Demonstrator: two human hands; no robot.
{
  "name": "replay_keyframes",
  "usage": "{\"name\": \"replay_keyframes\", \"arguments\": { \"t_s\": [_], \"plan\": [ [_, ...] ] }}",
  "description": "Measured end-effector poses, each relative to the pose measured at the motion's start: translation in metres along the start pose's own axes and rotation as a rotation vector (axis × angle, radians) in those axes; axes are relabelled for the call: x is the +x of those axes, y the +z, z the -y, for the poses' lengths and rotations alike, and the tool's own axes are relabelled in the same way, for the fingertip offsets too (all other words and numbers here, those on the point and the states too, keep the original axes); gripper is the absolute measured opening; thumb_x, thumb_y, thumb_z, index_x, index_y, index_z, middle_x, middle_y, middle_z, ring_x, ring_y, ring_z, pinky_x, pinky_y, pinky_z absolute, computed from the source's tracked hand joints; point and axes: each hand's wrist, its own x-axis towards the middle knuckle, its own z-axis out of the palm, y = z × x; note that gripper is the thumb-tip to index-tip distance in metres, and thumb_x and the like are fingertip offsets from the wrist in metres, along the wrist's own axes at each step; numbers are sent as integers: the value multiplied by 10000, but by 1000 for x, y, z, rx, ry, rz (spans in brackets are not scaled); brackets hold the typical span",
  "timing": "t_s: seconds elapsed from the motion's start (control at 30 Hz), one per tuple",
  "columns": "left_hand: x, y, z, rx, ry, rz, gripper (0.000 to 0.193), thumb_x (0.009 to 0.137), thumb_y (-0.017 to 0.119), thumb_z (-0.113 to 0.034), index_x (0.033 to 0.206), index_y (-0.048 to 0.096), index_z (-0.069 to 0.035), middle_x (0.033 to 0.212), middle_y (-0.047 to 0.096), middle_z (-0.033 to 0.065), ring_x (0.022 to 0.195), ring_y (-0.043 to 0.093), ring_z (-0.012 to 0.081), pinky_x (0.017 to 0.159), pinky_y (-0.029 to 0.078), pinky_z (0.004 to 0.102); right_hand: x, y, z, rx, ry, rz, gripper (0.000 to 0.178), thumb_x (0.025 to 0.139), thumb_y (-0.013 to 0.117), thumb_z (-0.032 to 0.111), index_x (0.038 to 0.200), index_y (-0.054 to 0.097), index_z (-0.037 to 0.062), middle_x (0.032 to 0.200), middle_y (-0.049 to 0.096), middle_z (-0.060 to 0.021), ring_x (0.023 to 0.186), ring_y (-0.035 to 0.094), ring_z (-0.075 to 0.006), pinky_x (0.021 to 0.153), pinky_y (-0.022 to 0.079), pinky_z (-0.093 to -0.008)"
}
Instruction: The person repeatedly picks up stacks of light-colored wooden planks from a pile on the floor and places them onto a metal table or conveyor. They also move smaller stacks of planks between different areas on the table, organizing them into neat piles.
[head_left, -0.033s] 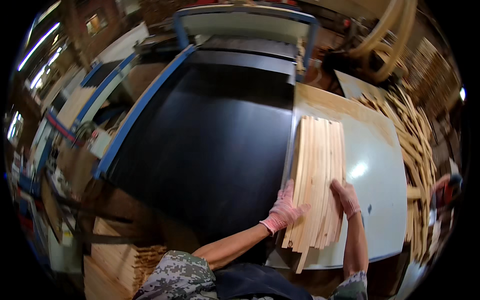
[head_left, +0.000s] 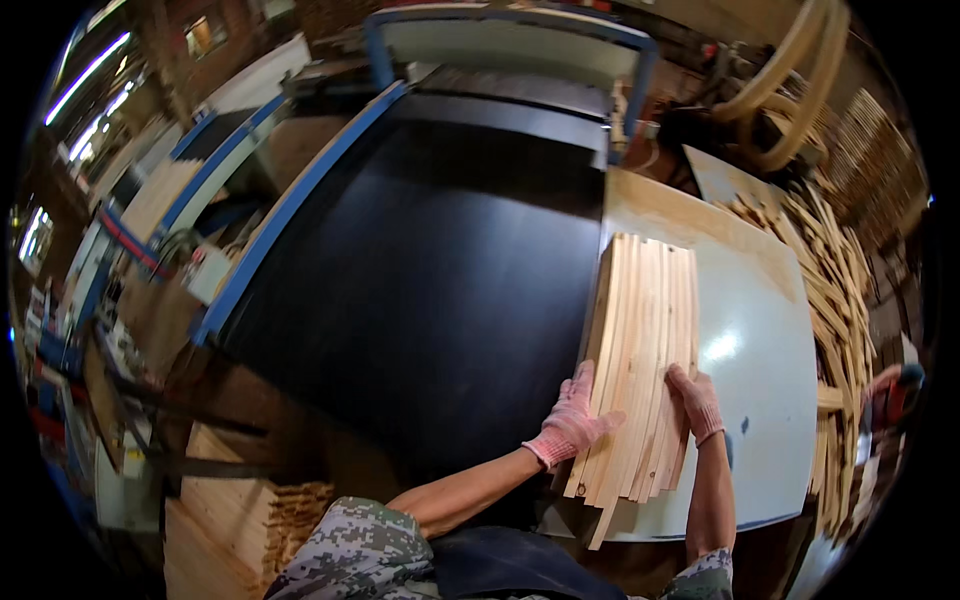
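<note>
A stack of pale wooden strips [head_left: 648, 330] lies lengthwise on the light grey side table [head_left: 755, 400]. One strip sticks out past the others at the near end. My left hand [head_left: 570, 420], in a pink knitted glove, presses the stack's left side, its thumb over the top strips. On the right side, my gloved right hand [head_left: 700, 403] grips the edge, thumb on top and fingers partly hidden. Between them the two hands hold the stack.
Left of the table runs a wide black conveyor belt [head_left: 430, 270] with a blue side rail [head_left: 300, 205], leading to a blue-framed machine [head_left: 510, 45]. Loose wood strips [head_left: 835, 290] pile up at the far right. More stacked boards [head_left: 225, 520] stand at lower left.
The whole view has shifted slightly, the surroundings sliding a little to the right. Both hands keep their hold on the stack of strips.
</note>
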Motion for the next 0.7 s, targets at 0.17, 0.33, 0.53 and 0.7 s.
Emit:
{"name": "replay_keyframes", "arguments": {
  "t_s": [0.17,0.33,0.53,0.7],
  "plan": [
    [-25,-88,19,-11,-19,-54,1268,805,829,-579,1695,124,-14,1737,248,230,1571,225,529,1300,251,487,-3,75,3,46,-63,31,514,926,809,402,1137,741,-62,967,766,-81,865,705,-172,820,573,-343],
    [-66,-241,85,5,21,-198,1254,782,862,-519,1676,167,20,1521,447,360,1438,455,475,1220,387,465,-24,236,66,-5,-154,144,487,917,805,349,1185,723,-49,1043,781,-99,913,723,-161,826,571,-321],
    [-98,-462,146,234,2,-191,1128,779,838,-572,1586,356,52,1438,590,307,1339,555,449,1170,431,458,-52,429,161,-247,-161,178,651,873,780,497,1265,728,-20,1110,794,-125,1000,748,-222,926,542,-350],
    [-176,-545,143,929,-98,-684,964,849,770,-534,1552,424,27,1644,399,260,1506,388,422,1252,312,505,-36,580,201,-128,-199,263,679,902,820,518,1257,720,-52,1127,775,-125,1000,714,-213,923,540,-362]
  ]
}}
